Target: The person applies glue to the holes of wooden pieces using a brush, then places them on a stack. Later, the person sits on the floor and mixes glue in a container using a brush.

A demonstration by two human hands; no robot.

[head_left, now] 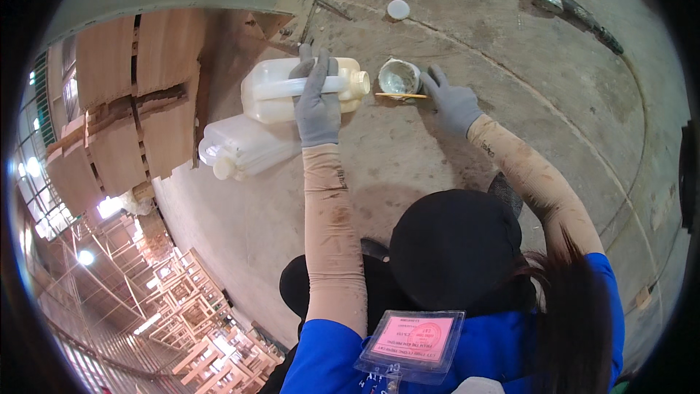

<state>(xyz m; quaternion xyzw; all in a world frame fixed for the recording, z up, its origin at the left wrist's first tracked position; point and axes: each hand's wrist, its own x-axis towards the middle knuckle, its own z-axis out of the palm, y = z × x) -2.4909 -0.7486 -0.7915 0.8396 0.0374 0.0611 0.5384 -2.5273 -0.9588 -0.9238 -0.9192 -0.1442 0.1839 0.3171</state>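
My left hand (pixel 317 106), in a grey glove, is closed around the handle of a translucent plastic jug (pixel 273 109). The jug lies on its side, its uncapped mouth facing right toward a small whitish cup (pixel 394 73). Across the cup's near rim rests a thin yellowish stick (pixel 401 95). Beside the cup's right side is my right hand (pixel 450 106), also gloved in grey, with its fingers stretched out and apart; whether the fingertips touch the cup I cannot tell. A second translucent jug (pixel 251 147), with its cap on, lies just nearer and to the left.
A round white lid (pixel 398 9) lies on the concrete floor (pixel 496 51) beyond the cup. Farther left is a metal bolt-like rod (pixel 328 5). A dark-handled tool (pixel 576 11) lies far right. Stacked wooden boards (pixel 117 109) stand at left, with wooden frames (pixel 193 299) behind.
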